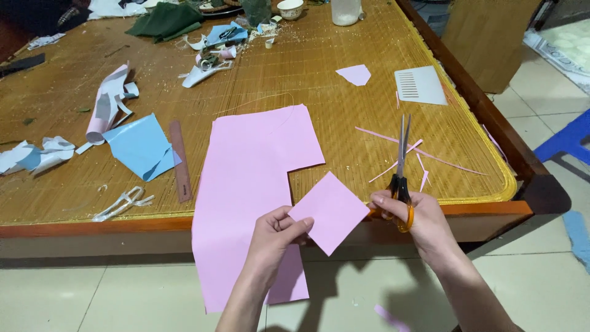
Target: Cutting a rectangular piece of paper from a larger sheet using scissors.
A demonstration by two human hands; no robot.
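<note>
My left hand (275, 235) pinches the lower left corner of a small pink paper square (329, 211), held just past the front edge of the table. My right hand (413, 222) grips orange-handled scissors (401, 172), blades closed and pointing away from me, touching the square's right corner. A large pink sheet (246, 178) with a square notch cut from its right side lies on the bamboo mat (344, 117) and hangs over the table's front edge.
Thin pink strips (405, 154) lie right of the scissors. A blue sheet (140, 146), a brown ruler (180, 161) and white scraps (37, 154) sit left. A white card (420, 85) and a pink offcut (354, 74) lie farther back. A blue stool (568, 138) stands right.
</note>
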